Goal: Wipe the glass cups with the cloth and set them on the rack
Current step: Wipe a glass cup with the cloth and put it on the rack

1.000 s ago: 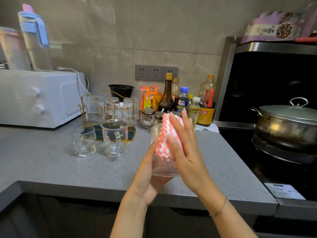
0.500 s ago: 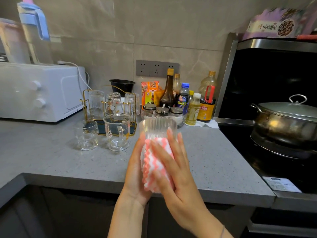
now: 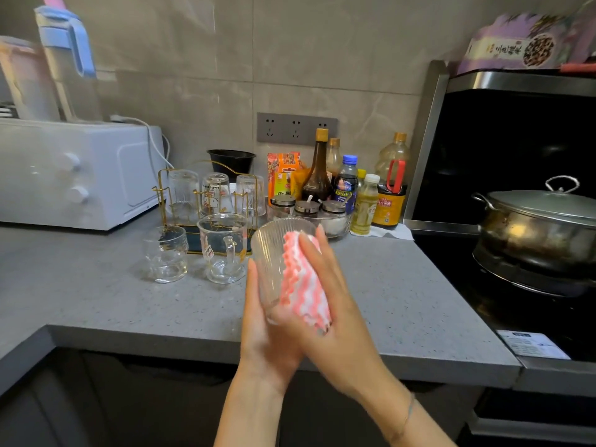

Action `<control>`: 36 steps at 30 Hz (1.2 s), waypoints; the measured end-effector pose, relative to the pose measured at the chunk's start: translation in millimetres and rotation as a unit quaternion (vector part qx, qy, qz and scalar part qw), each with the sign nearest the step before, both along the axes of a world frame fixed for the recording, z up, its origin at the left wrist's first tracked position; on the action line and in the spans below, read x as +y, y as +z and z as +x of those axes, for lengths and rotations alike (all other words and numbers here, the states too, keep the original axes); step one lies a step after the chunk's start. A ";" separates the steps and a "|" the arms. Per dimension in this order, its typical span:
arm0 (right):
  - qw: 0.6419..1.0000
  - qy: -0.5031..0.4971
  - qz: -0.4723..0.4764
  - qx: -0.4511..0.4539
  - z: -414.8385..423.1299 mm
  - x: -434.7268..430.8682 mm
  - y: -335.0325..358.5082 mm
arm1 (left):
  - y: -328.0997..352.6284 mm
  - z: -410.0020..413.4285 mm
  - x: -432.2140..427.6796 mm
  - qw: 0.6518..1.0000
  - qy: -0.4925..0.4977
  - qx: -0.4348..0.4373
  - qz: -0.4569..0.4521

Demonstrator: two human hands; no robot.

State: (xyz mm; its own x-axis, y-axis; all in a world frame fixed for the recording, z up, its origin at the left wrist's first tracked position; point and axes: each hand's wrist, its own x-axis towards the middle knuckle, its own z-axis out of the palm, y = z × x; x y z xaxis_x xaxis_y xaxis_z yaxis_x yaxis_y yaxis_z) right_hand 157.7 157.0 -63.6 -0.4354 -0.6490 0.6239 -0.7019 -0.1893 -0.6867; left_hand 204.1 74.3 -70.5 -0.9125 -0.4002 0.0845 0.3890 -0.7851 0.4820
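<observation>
Left hand (image 3: 267, 330) grips the ribbed clear glass cup (image 3: 271, 253) by its base above the grey stone counter (image 3: 129, 311). Right hand (image 3: 335, 304), fingers flat and thumb tucked, holds the pink-and-white cloth (image 3: 301, 282), which has shifted rimward: wiping is judged unfinished. The far gold wire rack (image 3: 180, 201) holds 3.

Ribbed glass cup (image 3: 270, 269) tilted, pink-white cloth (image 3: 304, 285) against it; three cups (image 3: 215, 195) inverted on gold rack (image 3: 160, 195).

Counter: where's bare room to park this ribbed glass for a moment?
Two patches. Left: the grey counter between the white oven, the small glass and the front edge. Right: between the bottles, the stove and the front edge. Crowded: around the rack, the mug and the jars, just behind the ribbed glass.
</observation>
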 end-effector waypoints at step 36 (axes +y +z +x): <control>0.956 0.109 0.258 -0.084 -75.8 41.5 75.3 | 9.0 -21.4 -35.2 0.965 -0.120 -0.154 -0.176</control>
State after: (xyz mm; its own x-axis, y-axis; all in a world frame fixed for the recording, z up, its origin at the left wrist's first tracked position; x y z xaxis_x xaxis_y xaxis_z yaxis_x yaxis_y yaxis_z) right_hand 81.9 198.5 11.6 -0.3216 -0.9380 0.1296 -0.5552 0.0759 -0.8282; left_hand 182.7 39.1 -61.5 -0.9789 -0.1707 -0.1124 0.0132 -0.6016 0.7987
